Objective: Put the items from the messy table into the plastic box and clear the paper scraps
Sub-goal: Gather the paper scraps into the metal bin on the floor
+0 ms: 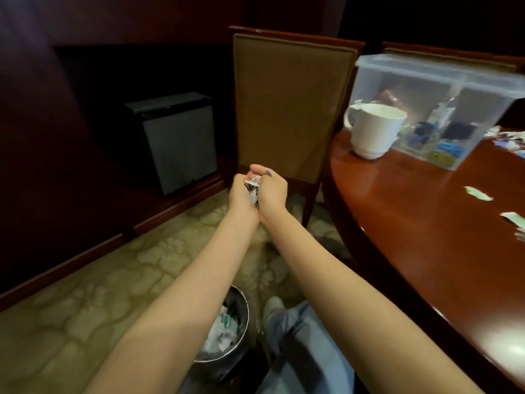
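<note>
My left hand [240, 194] and my right hand [272, 191] are cupped together in front of me, out over the carpet, and between them they hold a wad of paper scraps [252, 189]. Below my arms stands a metal waste bin [241, 317] with crumpled scraps inside. The clear plastic box [443, 89] sits on the red-brown table [426, 223] at the right, holding several small items. More paper scraps lie on the table: one green piece [478, 193], one near the right edge [514, 218] and a heap beside the box [508, 139].
A white cup [373, 129] stands on the table in front of the box. A brown upholstered chair [289, 106] faces me, beside the table. A black cabinet [176, 140] sits by the dark wall. My leg in jeans [306, 351] is next to the bin.
</note>
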Motion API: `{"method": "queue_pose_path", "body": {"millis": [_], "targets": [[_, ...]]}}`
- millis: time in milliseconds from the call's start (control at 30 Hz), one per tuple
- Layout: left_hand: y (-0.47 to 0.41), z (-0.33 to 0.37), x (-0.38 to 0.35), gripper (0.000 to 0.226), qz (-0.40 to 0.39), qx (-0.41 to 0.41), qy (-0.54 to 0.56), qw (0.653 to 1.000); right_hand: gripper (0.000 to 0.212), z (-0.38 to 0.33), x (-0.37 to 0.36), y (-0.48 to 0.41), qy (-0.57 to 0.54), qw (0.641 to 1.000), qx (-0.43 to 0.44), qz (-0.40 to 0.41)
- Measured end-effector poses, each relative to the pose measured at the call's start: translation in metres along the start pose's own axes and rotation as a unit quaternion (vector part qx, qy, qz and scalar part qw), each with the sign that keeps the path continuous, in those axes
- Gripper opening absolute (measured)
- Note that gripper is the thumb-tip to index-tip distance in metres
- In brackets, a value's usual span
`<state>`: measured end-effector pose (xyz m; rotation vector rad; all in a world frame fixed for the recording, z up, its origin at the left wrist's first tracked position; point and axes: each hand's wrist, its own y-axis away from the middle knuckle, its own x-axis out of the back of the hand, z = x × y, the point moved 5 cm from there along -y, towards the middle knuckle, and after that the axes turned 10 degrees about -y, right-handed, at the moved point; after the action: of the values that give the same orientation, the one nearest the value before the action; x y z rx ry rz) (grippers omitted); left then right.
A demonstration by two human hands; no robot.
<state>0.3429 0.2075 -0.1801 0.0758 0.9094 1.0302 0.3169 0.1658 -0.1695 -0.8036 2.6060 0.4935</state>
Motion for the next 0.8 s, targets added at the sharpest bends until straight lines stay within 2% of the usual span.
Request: {"method": "queue_pose_path", "body": {"millis": [100,200,300,400,600,700,800], "targets": [[-0.017,-0.005,0.044,0.026,0.046,0.016,0.030,0.998,0.038,0.039,-0.008,0.003,-0.001,0.998,-0.055,-0.003],[-0.030,-0.014,0.085,0.025,0.094,0.006,-0.038,0.995,0.040,0.082,-0.009,0.002,-0.002,0.995,-0.100,0.006],[-0.040,-0.030,0.118,0.028,0.112,0.036,0.030,0.993,0.043,0.123,-0.007,0.000,0.009,0.991,-0.135,0.018],[-0.050,-0.040,0.148,0.031,0.147,0.043,0.048,0.987,0.041,0.156,-0.005,0.002,0.006,0.986,-0.165,0.031],[-0.057,-0.055,0.189,0.026,0.207,0.047,0.063,0.975,0.041,0.202,0.001,0.006,0.040,0.980,-0.184,0.071],[-0.058,-0.060,0.201,0.034,0.242,0.040,0.042,0.969,0.041,0.211,0.008,0.007,0.077,0.973,-0.194,0.098],[-0.061,-0.065,0.208,0.030,0.262,0.036,0.038,0.964,0.037,0.215,0.014,0.007,0.092,0.969,-0.205,0.100]]}}
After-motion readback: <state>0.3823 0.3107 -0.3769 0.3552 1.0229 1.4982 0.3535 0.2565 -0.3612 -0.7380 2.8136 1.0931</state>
